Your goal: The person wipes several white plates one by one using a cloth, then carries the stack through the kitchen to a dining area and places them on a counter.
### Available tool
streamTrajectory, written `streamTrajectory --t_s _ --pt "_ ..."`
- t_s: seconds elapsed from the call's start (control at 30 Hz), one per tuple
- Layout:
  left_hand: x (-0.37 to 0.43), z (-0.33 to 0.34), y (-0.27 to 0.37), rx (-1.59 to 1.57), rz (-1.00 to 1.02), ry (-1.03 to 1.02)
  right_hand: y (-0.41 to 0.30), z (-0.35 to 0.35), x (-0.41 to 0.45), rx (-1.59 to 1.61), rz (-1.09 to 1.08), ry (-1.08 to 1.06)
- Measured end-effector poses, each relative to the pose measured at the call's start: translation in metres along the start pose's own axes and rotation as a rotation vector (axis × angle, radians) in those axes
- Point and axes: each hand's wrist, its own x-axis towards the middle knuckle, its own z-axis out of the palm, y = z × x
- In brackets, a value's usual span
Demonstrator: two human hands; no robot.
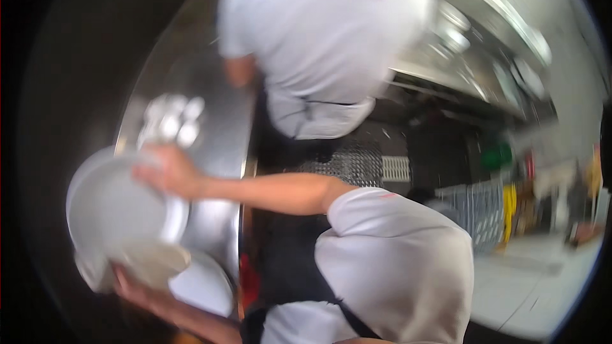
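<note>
My right hand grips the rim of a large round white container at the left, over the edge of a stainless steel counter. Below it my left hand is against a beige, blurred item, perhaps another vessel; its fingers are partly hidden. A white round dish or lid lies near my left forearm. Several small, shiny round items stand on the counter beyond my right hand. Motion blur hides what the container holds.
A co-worker in a white shirt stands close by at the counter. Behind, another steel worktop holds blurred dishes. A perforated mat and a floor drain grate lie underfoot. Blue-grey crates stand at the right.
</note>
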Motion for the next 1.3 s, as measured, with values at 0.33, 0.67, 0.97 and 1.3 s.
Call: streamTrajectory --t_s 0.33,0.67,0.97,1.3 --pt "-0.112 -0.005 -0.087 -0.79 -0.316 -0.104 0.002 0.026 -0.072 0.001 0.404 -0.141" --pt "-0.188 -0.043 -0.109 -0.866 -0.427 0.09 0.022 0.036 -0.159 0.06 1.06 -0.811" --pt "-0.247 -0.151 -0.114 -0.604 -0.316 0.412 0.096 0.021 -0.115 -0.172 0.827 -0.551" --pt "-0.227 -0.122 -0.112 -0.436 -0.279 0.574 0.122 0.083 -0.161 -0.414 0.626 -0.925"
